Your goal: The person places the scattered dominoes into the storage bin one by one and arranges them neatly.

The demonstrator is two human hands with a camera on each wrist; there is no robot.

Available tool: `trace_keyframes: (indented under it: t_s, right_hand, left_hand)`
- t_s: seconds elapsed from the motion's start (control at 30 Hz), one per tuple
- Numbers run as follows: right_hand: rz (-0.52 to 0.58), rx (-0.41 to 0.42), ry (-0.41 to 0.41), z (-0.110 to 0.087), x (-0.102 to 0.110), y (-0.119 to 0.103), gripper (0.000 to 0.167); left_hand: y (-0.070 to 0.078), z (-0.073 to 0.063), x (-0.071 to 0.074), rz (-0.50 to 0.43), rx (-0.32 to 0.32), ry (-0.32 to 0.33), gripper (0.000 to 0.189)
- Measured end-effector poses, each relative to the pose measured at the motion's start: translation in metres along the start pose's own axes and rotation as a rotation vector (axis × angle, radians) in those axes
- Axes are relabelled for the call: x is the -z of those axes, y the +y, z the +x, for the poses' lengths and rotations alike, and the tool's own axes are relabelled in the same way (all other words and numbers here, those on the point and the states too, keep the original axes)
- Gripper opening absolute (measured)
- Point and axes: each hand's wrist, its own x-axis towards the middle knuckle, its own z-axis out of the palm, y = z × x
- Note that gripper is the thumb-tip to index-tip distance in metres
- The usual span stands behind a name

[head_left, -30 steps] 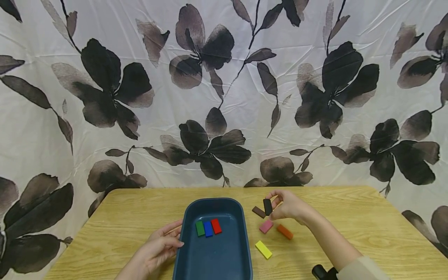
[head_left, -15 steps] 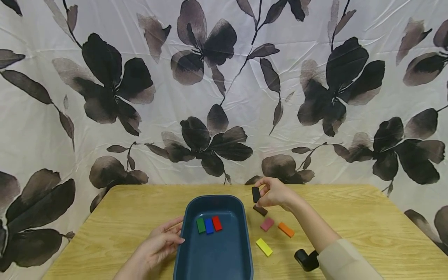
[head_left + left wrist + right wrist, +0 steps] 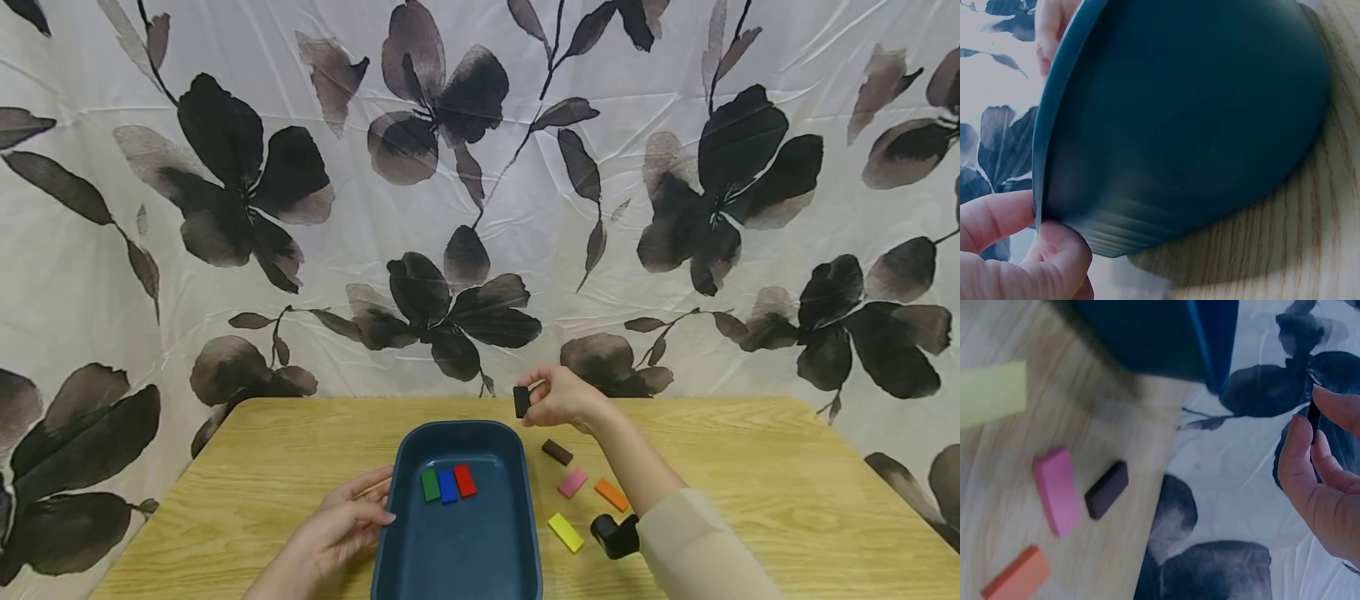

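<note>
Between thumb and fingers, my right hand (image 3: 562, 398) pinches a black block (image 3: 522, 402), raised near the far right corner of a dark blue tray (image 3: 531, 500). In the right wrist view the block shows only as a thin dark edge. My left hand (image 3: 341, 521) holds the tray's left rim; the left wrist view shows thumb and finger pinching that rim (image 3: 1041, 156). Inside the tray lie a green block (image 3: 430, 485), a blue block (image 3: 447, 487) and a red block (image 3: 465, 481), side by side near the far end.
Right of the tray, on the wooden table (image 3: 300, 433), lie a brown block (image 3: 557, 452), a pink block (image 3: 572, 483), an orange block (image 3: 612, 495) and a yellow block (image 3: 566, 532). A black wrist device (image 3: 617, 536) sits by the right sleeve. Floral cloth (image 3: 480, 208) hangs behind.
My right hand has carried the black block left and farther away, from above the brown block toward the tray's far right corner. The left hand stays at the rim.
</note>
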Motion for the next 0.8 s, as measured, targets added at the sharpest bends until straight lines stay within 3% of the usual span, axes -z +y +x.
trace_keyframes:
  t_s: [0.2, 0.8]
  right_hand:
    - [0.001, -0.014, -0.010, 0.005, -0.014, -0.006, 0.053]
    - [0.188, -0.008, 0.109, 0.020, -0.044, -0.003, 0.054]
  left_hand:
    - [0.001, -0.005, -0.001, -0.003, 0.005, 0.011, 0.080]
    - [0.000, -0.003, -0.004, -0.020, -0.008, 0.023, 0.078]
